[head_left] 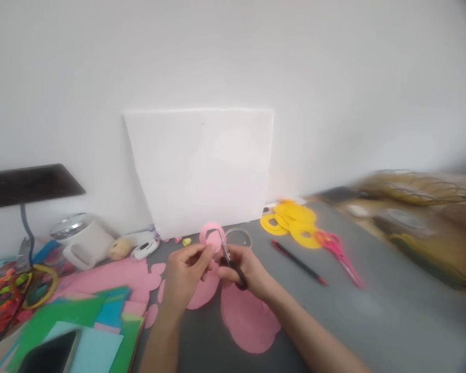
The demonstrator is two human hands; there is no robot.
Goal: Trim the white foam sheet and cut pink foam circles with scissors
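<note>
My left hand [190, 269] pinches a small round piece of pink paper [210, 232] between thumb and fingers. Closed around the dark handles of a pair of scissors [238, 274], my right hand [248, 269] is just beside it. The metal blades point up and overlap the pink piece; whether they are cutting into it I cannot tell. Larger rounded pink paper shapes [250, 324] lie on the grey table under and in front of my hands. Behind my right hand is a thin clear ring [241, 230], partly hidden.
Right of my hands are yellow paper rings [295, 217], a black-and-red pencil [301, 263] and pink scissors [339, 254]. At left are coloured paper sheets [62, 321], a phone [48, 355], a white lidded mug [87, 241] and craft bits. A white board [205, 171] leans on the wall.
</note>
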